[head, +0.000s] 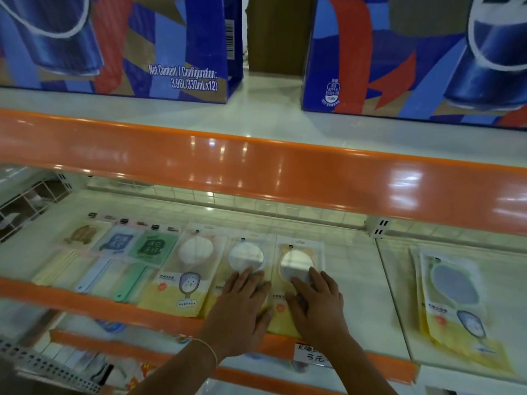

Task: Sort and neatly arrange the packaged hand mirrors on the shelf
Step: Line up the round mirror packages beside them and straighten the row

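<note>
Several packaged hand mirrors lie flat in a row on the white shelf (356, 275). From the left there is a tan one (81, 235), a blue one (115, 242), a green one (152, 248), then a white shell-shaped one (194, 252) in a yellow-bottomed bag. My left hand (242, 306) rests flat, fingers spread, on the pack with the round mirror (246, 256). Flat on the neighbouring pack with the oval mirror (296, 262) lies my right hand (316, 303). A separate pile of mirror packs (453, 292) lies at the right.
An orange shelf lip (256, 161) overhangs the mirror shelf from above, carrying large blue soda cartons (128, 44). The orange front rail (99, 305) holds a handwritten price tag (312, 356). A wire divider (25, 203) stands at the far left. Lower shelves hold more goods.
</note>
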The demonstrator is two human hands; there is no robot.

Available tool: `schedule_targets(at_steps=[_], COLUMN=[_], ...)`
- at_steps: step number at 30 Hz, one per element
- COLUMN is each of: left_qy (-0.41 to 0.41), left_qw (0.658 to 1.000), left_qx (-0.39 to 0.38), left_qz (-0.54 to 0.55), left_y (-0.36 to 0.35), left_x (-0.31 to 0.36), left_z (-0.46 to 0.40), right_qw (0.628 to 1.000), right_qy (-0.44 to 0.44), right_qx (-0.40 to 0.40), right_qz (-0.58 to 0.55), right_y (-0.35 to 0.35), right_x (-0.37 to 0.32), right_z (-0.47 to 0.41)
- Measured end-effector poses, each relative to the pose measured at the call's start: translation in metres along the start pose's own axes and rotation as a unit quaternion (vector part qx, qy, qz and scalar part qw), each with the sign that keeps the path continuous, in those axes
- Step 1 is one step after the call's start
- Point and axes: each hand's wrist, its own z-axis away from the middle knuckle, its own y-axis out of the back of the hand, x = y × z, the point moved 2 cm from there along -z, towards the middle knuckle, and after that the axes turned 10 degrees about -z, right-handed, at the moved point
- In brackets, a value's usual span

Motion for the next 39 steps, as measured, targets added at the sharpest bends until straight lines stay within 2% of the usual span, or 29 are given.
schedule_targets(at_steps=[5,6,8,12,16,20,24,28,32,35,37,39], left_qy=[-0.001,0.005,0.023,0.019,-0.039,-0.096,-0.127,-0.139,-0.136,-0.125,-0.121,-0.111], left_qw=[1.000,0.999,0.994,0.985,0.985,0.985,0.978,0.973,0.968,0.968,0.967,0.964], left_qx=[0.018,0.027,0.048,0.070,0.054,0.003,-0.016,-0.021,-0.025,-0.024,-0.020,-0.028], left_qz=[0.022,0.040,0.092,0.154,0.157,0.146,0.165,0.186,0.209,0.218,0.223,0.242], left_y=[0.006,0.007,0.011,0.023,0.042,0.057,0.064,0.065,0.065,0.063,0.066,0.067], left_x=[0.001,0.000,0.003,0.038,0.094,0.136,0.163,0.180,0.184,0.182,0.181,0.179], left_z=[0.002,0.002,0.000,-0.016,-0.043,-0.068,-0.083,-0.086,-0.082,-0.080,-0.077,-0.075], right_qw=[0.976,0.970,0.965,0.960,0.933,0.915,0.899,0.897,0.887,0.886,0.862,0.816], right_qy=[0.036,0.019,-0.028,-0.030,-0.085,-0.268,-0.352,-0.377,-0.384,-0.356,-0.356,-0.372], right_qx=[0.170,0.194,0.188,0.247,0.349,0.301,0.262,0.227,0.255,0.273,0.303,0.334], right_qz=[-0.131,-0.149,-0.179,-0.131,-0.012,0.010,0.006,-0.029,-0.021,-0.120,-0.198,-0.290], right_y=[0.019,0.024,0.032,0.054,0.105,0.139,0.149,0.147,0.153,0.163,0.173,0.181], right_x=[-0.001,0.000,0.008,0.039,0.074,0.118,0.148,0.155,0.158,0.158,0.156,0.154], right_z=[0.002,0.004,0.010,0.019,0.027,0.040,0.053,0.064,0.071,0.071,0.072,0.076])
